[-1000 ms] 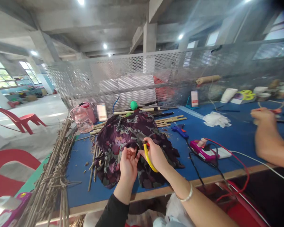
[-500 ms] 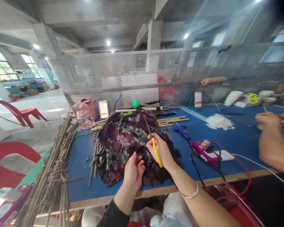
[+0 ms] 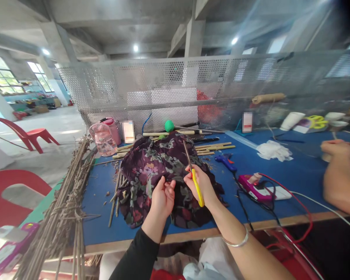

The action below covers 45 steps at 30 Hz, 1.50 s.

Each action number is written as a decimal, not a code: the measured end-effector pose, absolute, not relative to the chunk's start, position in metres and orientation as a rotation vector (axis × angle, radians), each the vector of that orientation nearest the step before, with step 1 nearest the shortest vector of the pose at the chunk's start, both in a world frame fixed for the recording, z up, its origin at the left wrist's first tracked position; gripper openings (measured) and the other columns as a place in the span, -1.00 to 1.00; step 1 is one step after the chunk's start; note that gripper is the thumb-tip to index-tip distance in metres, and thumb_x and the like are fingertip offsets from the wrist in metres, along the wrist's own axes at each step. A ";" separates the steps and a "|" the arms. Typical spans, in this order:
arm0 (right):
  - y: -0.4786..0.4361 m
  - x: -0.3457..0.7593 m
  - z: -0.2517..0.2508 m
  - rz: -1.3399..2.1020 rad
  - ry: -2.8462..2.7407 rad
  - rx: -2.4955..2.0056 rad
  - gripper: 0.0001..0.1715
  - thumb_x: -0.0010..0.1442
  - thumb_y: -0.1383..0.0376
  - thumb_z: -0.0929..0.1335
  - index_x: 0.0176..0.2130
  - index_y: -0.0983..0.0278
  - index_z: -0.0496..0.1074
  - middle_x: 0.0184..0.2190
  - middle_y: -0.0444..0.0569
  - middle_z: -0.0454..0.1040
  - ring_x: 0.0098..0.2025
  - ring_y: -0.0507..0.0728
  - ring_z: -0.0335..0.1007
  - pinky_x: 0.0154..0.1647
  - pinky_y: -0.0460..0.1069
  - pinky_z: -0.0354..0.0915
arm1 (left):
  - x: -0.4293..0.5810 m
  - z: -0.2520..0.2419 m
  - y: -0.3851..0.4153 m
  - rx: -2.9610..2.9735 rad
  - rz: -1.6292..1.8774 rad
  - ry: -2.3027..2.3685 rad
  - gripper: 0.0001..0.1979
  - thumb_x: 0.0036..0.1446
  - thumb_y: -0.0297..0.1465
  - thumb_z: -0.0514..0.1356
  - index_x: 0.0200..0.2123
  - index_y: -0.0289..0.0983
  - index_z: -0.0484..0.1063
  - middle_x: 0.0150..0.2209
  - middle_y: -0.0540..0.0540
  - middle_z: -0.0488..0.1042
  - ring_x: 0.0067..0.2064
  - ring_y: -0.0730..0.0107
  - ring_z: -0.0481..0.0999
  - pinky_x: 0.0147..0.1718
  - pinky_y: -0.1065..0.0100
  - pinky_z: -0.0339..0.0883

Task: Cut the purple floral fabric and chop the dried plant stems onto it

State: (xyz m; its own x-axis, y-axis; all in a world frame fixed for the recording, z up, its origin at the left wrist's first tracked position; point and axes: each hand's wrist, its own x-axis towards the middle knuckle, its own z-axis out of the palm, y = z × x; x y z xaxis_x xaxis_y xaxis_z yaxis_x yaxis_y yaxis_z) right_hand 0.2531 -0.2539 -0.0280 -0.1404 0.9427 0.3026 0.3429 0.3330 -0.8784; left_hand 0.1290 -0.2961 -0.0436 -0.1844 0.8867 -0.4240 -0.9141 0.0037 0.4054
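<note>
This looks like a craft workshop in a large hall of raw concrete: a bare beam runs below the ceiling near ten o'clock, and gridded windows show between nine and ten. The long blue worktop carries tools and raw stock — yellow-handled scissors in hand at five, a blue glue gun between three and four, a magenta power strip at four, bundled dry stalks at eight. A perforated metal screen backs it at twelve; another person's hand works along the same edge at three.
</note>
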 end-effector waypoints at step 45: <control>-0.323 0.248 -0.017 1.992 -1.367 -1.566 -0.25 0.07 -0.33 -0.01 -0.56 0.25 0.09 -0.78 -0.29 0.03 -0.82 -0.10 -0.03 -0.85 -0.21 0.01 | 0.151 -0.054 -0.316 0.089 1.596 0.666 -0.85 0.20 -0.33 0.10 -0.37 -0.29 0.31 -0.37 -0.18 0.55 -0.30 0.31 0.57 -0.32 0.36 0.41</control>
